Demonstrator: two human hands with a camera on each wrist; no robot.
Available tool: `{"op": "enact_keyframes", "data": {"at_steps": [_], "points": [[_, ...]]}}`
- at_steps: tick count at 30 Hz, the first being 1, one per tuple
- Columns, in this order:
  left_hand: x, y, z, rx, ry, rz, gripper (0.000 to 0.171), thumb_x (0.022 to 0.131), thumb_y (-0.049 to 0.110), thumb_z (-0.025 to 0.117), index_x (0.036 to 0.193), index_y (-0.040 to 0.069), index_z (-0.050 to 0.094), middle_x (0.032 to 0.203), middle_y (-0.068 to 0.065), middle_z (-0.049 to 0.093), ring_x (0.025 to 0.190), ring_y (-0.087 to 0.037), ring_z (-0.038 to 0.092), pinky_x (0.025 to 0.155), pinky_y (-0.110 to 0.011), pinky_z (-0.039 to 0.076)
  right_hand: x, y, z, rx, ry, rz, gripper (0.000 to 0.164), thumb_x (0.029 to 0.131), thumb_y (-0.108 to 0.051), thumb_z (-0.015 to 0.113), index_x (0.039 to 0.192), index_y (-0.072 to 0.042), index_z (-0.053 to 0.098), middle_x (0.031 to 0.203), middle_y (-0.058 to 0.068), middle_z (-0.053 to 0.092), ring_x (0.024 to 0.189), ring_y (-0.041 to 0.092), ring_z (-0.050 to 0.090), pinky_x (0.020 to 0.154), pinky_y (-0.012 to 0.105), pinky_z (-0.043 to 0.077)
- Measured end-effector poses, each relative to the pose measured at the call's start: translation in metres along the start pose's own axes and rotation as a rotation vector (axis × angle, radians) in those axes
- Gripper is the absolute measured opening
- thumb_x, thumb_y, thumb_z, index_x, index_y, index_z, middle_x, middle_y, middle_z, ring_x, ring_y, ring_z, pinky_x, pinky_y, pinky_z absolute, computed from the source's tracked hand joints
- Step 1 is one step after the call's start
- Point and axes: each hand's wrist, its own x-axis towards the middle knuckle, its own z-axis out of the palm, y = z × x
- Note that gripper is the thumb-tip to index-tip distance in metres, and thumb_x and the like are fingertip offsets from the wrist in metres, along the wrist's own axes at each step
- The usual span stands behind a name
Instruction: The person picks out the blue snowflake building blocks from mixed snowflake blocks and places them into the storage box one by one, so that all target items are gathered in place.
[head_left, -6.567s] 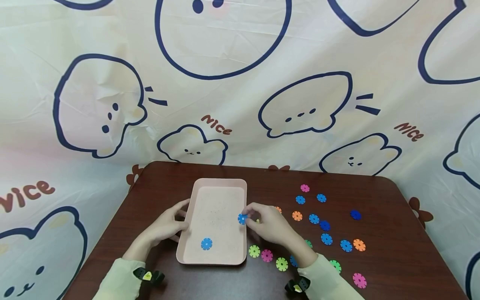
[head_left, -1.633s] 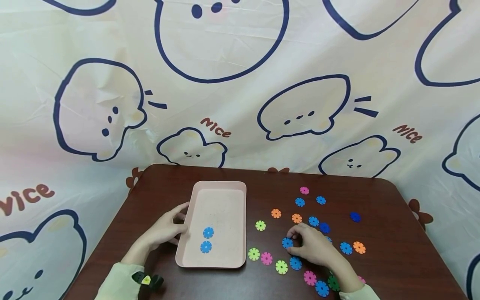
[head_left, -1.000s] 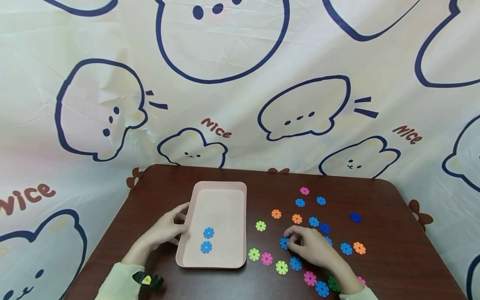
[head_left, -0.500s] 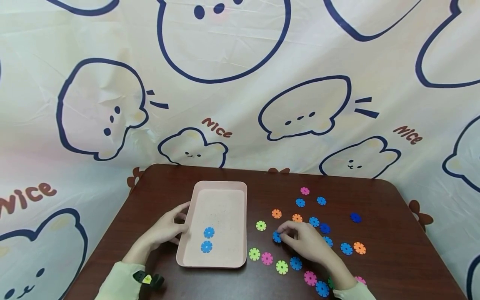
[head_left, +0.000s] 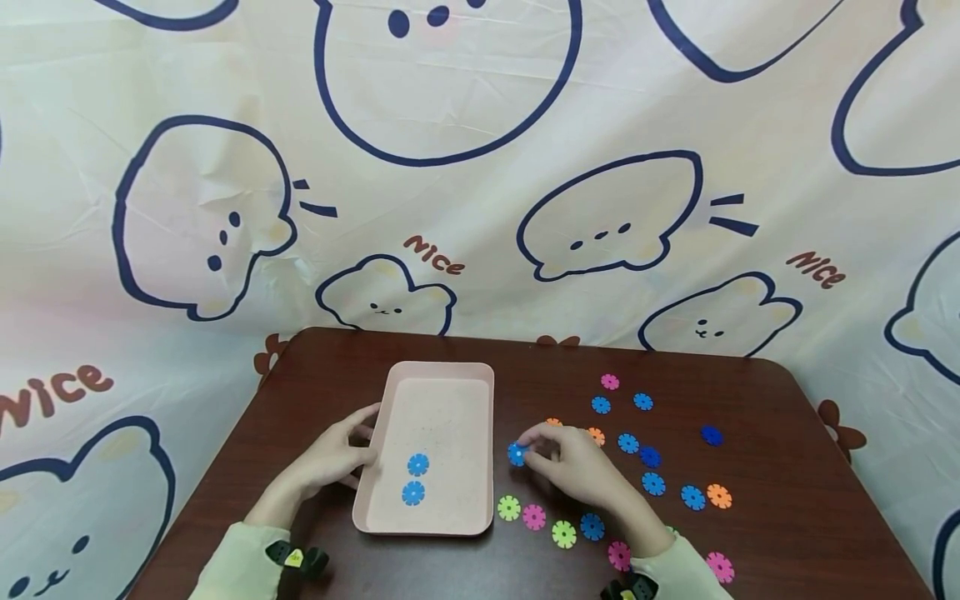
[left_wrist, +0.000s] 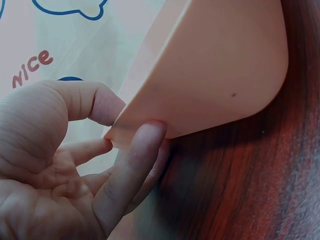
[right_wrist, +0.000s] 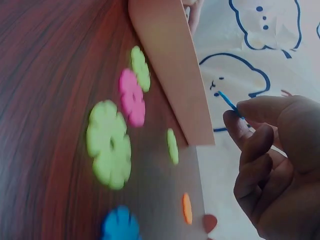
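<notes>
Room lay open over the tray's far half
Two blue discs occupied its near half, the left hand blocked its left side, and its raised right rim stood before the right hand.

Even light leaves a dull sheen on the table.

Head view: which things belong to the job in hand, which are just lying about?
In the job:
tray, held by the left hand
blue disc pinched in the right hand
two blue discs in the tray
loose blue discs, probably

Lying about, it seems (none in the tray):
pink discs
lime discs
orange discs
</notes>
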Motion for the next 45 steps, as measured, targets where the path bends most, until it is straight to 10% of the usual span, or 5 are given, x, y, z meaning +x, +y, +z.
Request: {"op": "enact_keyframes", "data": {"at_steps": [19, 45], "points": [[-0.001, 0.001, -0.001, 0.004, 0.002, 0.003, 0.08, 0.089, 0.004, 0.067, 0.161, 0.008, 0.033, 0.127, -0.024, 0.054, 0.086, -0.028, 0.068, 0.061, -0.047, 0.062, 0.054, -0.034, 0.051, 0.133, -0.019, -0.092, 0.011, 0.097, -0.018, 0.072, 0.108, -0.02, 0.075, 0.091, -0.01, 0.07, 0.059, 0.013, 0.055, 0.051, 0.025, 0.049], [-0.003, 0.003, 0.0, -0.002, 0.003, 0.011, 0.079, 0.09, 0.005, 0.068, 0.161, 0.008, 0.034, 0.125, -0.023, 0.055, 0.086, -0.027, 0.068, 0.06, -0.048, 0.062, 0.106, -0.059, 0.109, 0.019, -0.047, -0.04, 0.009, 0.093, -0.015, 0.072, 0.102, -0.015, 0.076, 0.085, -0.011, 0.066, 0.08, 0.005, 0.061, 0.072, 0.024, 0.053]]}}
